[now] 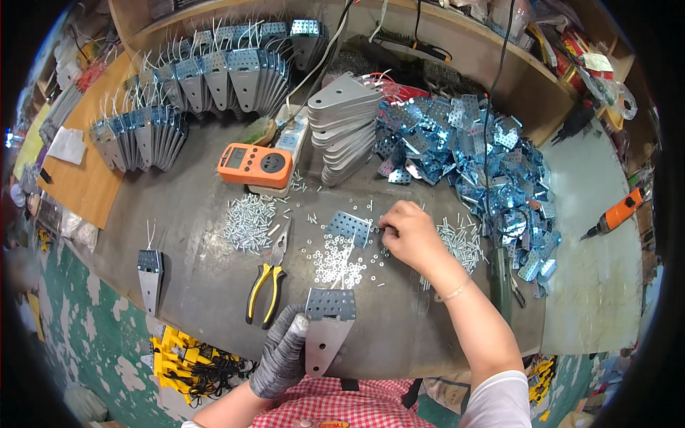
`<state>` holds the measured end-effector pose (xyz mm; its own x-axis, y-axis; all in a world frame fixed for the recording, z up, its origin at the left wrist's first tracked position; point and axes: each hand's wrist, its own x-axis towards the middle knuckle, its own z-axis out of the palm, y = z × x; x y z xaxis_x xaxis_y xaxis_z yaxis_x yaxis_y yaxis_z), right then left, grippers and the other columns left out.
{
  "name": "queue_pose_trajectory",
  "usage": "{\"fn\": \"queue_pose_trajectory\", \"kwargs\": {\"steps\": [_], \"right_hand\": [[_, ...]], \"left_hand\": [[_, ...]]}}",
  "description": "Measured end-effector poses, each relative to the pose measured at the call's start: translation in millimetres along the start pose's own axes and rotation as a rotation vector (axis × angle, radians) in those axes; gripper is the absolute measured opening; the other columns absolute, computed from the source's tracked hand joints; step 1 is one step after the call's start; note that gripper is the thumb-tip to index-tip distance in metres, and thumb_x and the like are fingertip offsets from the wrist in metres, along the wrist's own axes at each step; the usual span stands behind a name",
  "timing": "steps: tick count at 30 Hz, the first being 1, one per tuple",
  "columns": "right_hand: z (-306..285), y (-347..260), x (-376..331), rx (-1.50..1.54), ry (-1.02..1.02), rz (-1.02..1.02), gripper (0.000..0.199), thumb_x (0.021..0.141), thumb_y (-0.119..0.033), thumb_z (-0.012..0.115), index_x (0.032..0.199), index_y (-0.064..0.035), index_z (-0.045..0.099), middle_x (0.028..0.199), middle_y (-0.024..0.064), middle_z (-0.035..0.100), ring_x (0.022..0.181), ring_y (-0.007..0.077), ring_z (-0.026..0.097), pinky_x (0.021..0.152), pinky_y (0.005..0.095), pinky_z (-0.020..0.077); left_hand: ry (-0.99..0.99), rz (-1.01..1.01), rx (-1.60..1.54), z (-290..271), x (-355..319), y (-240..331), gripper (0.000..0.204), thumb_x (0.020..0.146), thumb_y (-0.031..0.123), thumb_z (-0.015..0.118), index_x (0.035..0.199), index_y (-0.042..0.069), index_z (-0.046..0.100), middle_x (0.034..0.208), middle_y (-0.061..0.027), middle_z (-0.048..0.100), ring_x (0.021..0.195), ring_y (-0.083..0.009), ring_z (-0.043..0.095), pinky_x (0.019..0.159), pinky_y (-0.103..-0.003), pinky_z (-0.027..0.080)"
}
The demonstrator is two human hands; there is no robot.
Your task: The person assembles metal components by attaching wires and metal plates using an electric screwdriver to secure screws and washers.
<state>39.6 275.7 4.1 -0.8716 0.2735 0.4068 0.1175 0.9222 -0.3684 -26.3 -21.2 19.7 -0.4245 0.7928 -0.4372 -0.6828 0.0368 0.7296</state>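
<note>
My left hand (283,351), in a grey knit glove, grips a tapered grey metal bracket (327,347) at the table's front edge. A dark perforated plate (331,304) covers the bracket's wide end, and white wires rise from it. Bare and curled, my right hand (412,232) is low over the table, with fingertips together; whatever they pinch is hidden. Just left of those fingers lies a loose blue perforated plate (349,227). Small white nuts (338,265) are heaped below that plate. To the right of my right hand is a pile of screws (462,244).
Yellow-black pliers (265,284) lie beside another screw pile (247,222). Behind stand an orange meter (255,165), stacked grey brackets (342,128) and a heap of blue plates (457,143). A finished-looking bracket (150,279) lies left. An orange-handled tool (619,212) is far right.
</note>
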Motion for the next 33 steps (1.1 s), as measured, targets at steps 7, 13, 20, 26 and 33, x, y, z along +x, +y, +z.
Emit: {"fn": "queue_pose_trajectory", "kwargs": {"steps": [7, 13, 20, 26, 33], "right_hand": [[-59.7, -98.1, -59.8, 0.445, -0.181, 0.387, 0.015, 0.075, -0.002, 0.068, 0.089, -0.0044, 0.073, 0.088, 0.0086, 0.065, 0.074, 0.0215, 0.066, 0.066, 0.0312, 0.0533], [-51.9, -122.4, -76.9, 0.648, -0.094, 0.492, 0.019, 0.073, 0.003, 0.07, 0.09, -0.0038, 0.073, 0.089, 0.0052, 0.065, 0.073, 0.0139, 0.064, 0.065, 0.0264, 0.052], [-40.2, -139.3, -73.5, 0.202, 0.071, 0.201, 0.023, 0.063, 0.009, 0.067, 0.083, -0.0023, 0.069, 0.083, 0.0073, 0.059, 0.07, 0.0232, 0.059, 0.061, 0.0326, 0.0491], [-33.0, -147.4, -73.2, 0.066, 0.128, 0.119, 0.026, 0.061, 0.009, 0.069, 0.085, -0.0011, 0.067, 0.083, 0.0101, 0.058, 0.073, 0.0277, 0.058, 0.063, 0.0347, 0.0495], [-39.5, -144.9, -76.4, 0.503, 0.097, 0.379, 0.015, 0.08, 0.008, 0.072, 0.094, 0.0027, 0.074, 0.09, 0.0106, 0.067, 0.075, 0.0158, 0.067, 0.064, 0.0272, 0.0543]], "left_hand": [[0.047, 0.127, 0.241, -15.6, 7.4, -10.4, 0.056, 0.097, 0.052, 0.059, 0.116, -0.001, 0.054, 0.101, -0.0169, 0.069, 0.083, -0.0247, 0.07, 0.071, -0.036, 0.06], [0.066, 0.257, 0.424, -0.5, 13.5, -11.5, 0.05, 0.099, 0.051, 0.056, 0.099, 0.001, 0.056, 0.092, -0.0101, 0.067, 0.081, -0.0136, 0.064, 0.069, -0.028, 0.055], [0.125, 0.318, 0.49, 3.9, 14.5, -17.3, 0.046, 0.103, 0.047, 0.05, 0.1, 0.003, 0.058, 0.083, -0.0066, 0.066, 0.076, -0.0113, 0.061, 0.066, -0.031, 0.051], [0.105, 0.31, 0.43, 9.9, 13.6, -22.1, 0.042, 0.103, 0.045, 0.05, 0.097, 0.004, 0.057, 0.081, -0.0044, 0.064, 0.073, -0.0103, 0.059, 0.064, -0.028, 0.05], [0.077, 0.187, 0.259, 16.4, 12.6, -18.3, 0.04, 0.104, 0.044, 0.05, 0.098, 0.005, 0.057, 0.081, -0.004, 0.064, 0.074, -0.0092, 0.058, 0.065, -0.028, 0.05]]}}
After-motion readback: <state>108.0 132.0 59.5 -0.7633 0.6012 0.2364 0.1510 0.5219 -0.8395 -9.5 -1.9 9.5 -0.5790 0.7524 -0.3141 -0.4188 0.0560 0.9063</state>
